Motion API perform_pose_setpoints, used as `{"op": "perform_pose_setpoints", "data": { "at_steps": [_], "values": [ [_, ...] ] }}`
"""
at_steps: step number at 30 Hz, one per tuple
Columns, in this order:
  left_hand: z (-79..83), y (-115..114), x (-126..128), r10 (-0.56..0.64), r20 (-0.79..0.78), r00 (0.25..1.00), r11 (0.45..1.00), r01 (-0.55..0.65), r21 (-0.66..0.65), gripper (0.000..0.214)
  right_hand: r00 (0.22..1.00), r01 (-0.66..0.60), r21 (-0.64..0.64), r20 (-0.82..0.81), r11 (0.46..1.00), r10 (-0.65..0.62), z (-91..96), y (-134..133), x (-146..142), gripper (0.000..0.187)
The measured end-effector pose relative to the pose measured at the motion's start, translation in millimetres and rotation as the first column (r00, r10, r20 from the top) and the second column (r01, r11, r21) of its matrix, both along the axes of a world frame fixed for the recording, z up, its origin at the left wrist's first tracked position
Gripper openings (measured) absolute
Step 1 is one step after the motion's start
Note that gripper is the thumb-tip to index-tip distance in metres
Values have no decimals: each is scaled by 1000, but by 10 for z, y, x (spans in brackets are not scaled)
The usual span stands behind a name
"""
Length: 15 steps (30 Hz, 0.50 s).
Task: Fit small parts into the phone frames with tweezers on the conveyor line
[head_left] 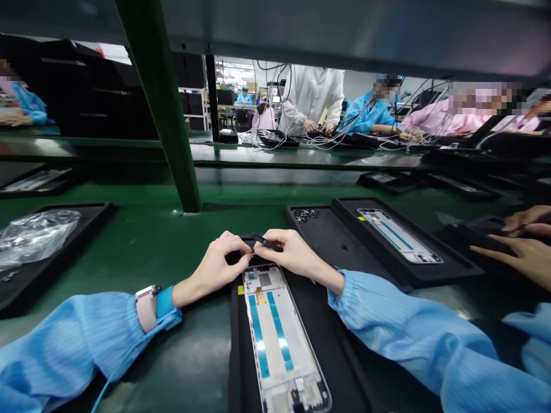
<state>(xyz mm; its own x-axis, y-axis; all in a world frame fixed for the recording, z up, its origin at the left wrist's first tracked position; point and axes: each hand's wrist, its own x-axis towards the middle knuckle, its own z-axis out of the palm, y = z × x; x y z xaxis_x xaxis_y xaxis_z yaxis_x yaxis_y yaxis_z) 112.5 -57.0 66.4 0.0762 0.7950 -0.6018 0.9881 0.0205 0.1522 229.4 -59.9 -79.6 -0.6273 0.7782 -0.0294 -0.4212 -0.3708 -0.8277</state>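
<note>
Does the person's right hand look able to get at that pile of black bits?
Probably yes: the right hand lies close to the pile on the black tray, with nothing between, though it is touching a small black part.

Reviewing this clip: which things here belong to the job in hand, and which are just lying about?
In use:
right hand pinching a small black strip
left hand, fingertips at the strip
phone frame in a black tray below them

Lying about:
second phone frame
pile of small black screws
plastic bag
co-worker's hands
</note>
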Motion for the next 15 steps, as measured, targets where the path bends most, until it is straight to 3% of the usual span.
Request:
{"op": "perform_pose_setpoints", "data": {
  "at_steps": [5, 10, 15],
  "values": [
    [9, 13, 12, 29, 5, 1000, 999, -29, -25, 9, 1000, -4, -13, -7, 1000, 4, -32, -3, 9, 11],
    [5, 6, -18, 20, -4, 1000, 999, -20, -36, 11, 999, 33, 71, 22, 997, -35, 1, 9, 7, 10],
    [199, -19, -148, -75, -127, 989, 992, 60, -112, 16, 998, 55, 140, 11, 989, -58, 18, -25, 38, 13]
  ]
}}
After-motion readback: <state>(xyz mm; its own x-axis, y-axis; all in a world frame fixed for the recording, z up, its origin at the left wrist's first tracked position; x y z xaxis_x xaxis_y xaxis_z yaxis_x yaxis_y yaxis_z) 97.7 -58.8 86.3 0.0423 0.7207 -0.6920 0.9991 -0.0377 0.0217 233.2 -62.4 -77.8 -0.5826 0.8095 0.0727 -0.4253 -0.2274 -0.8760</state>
